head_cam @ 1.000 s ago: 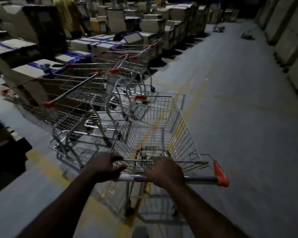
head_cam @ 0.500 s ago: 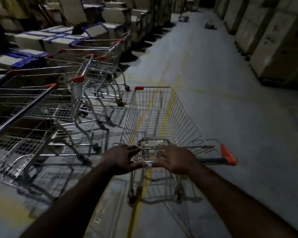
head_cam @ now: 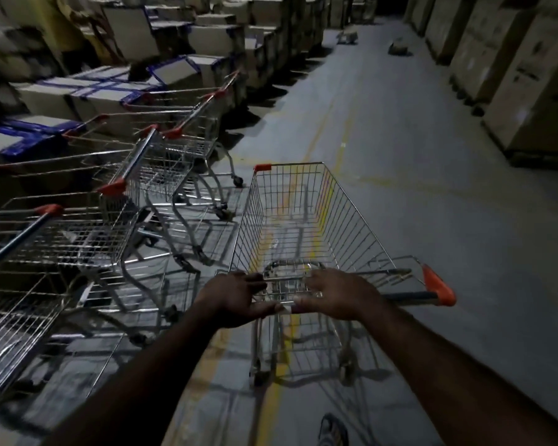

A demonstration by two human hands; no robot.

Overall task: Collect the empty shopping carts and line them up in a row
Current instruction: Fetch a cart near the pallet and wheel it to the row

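Cart [head_cam: 345, 226] rolled forward; handle [head_cam: 409, 296] partly hidden.

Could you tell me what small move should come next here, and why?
Probably ease the cart forward and leftward: left hand and right hand rest on its handle, and it stands apart, right of the parked carts, not yet in their row.

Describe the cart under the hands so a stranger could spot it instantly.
In the warehouse aisle between stacked boxes, a row of parked carts lines the left side. The cart stands apart to their right, over the yellow floor line. Only it has the left hand and right hand on its handle.
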